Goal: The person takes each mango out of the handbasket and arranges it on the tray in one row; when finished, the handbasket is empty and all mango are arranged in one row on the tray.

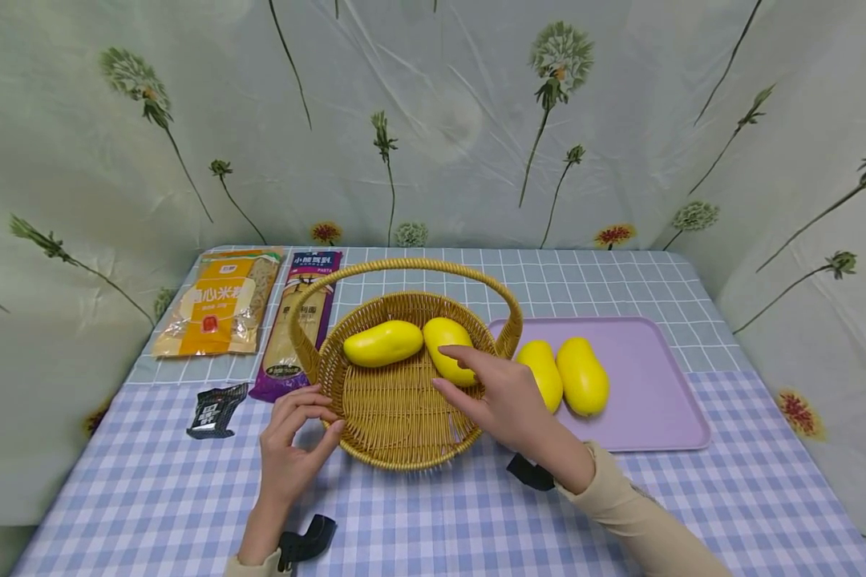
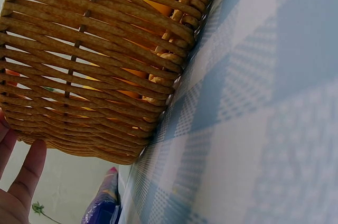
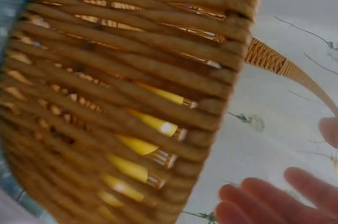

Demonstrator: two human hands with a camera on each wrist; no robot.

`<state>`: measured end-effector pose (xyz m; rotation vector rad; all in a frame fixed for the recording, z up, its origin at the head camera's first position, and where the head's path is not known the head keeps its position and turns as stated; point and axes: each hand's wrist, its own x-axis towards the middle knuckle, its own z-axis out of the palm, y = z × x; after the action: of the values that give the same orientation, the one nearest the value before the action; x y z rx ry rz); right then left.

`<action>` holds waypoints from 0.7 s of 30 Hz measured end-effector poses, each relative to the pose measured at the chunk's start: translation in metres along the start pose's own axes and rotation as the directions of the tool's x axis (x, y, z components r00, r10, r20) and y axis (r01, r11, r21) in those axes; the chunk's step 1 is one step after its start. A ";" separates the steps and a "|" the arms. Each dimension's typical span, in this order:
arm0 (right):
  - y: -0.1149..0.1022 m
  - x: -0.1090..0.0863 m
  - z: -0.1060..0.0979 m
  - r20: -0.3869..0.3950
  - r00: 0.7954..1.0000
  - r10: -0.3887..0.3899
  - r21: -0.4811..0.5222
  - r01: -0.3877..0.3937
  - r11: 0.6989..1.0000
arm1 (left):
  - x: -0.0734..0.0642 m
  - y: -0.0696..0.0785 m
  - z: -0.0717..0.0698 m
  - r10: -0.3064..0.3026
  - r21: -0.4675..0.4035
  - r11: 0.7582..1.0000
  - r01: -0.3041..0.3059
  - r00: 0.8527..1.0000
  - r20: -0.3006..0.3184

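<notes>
A woven wicker basket (image 1: 397, 417) with a tall arched handle stands in the middle of the table. Inside it lie two yellow mangoes, a left mango (image 1: 382, 344) and a right mango (image 1: 443, 330). My left hand (image 1: 292, 449) grips the basket's left rim; the left wrist view shows the thumb against the weave and a fingertip behind it. Over the right side of the basket, my right hand (image 1: 508, 397) reaches with thumb and index finger spread above the right mango, partly covering it. In the right wrist view, nothing lies between its fingers (image 3: 264, 203).
A purple tray (image 1: 657, 385) at the right bears two more mangoes (image 1: 583, 377). Left of the basket lie a pasta packet (image 1: 292, 328), an orange food bag (image 1: 220, 300) and a small black packet (image 1: 216, 411). A floral curtain (image 1: 462, 184) hangs behind the checkered tablecloth (image 1: 404, 529).
</notes>
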<state>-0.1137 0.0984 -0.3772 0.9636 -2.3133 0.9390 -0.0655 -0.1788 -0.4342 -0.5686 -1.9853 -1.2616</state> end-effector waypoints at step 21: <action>0.007 0.042 0.011 0.479 0.773 0.417 -0.155 -0.393 0.906 | -0.001 -0.001 0.000 0.002 0.014 1.000 -0.002 1.000 -0.001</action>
<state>-0.1477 0.0763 -0.3611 0.7622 -3.0682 0.8546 -0.0657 -0.1790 -0.4358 -0.5627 -1.9905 -1.2463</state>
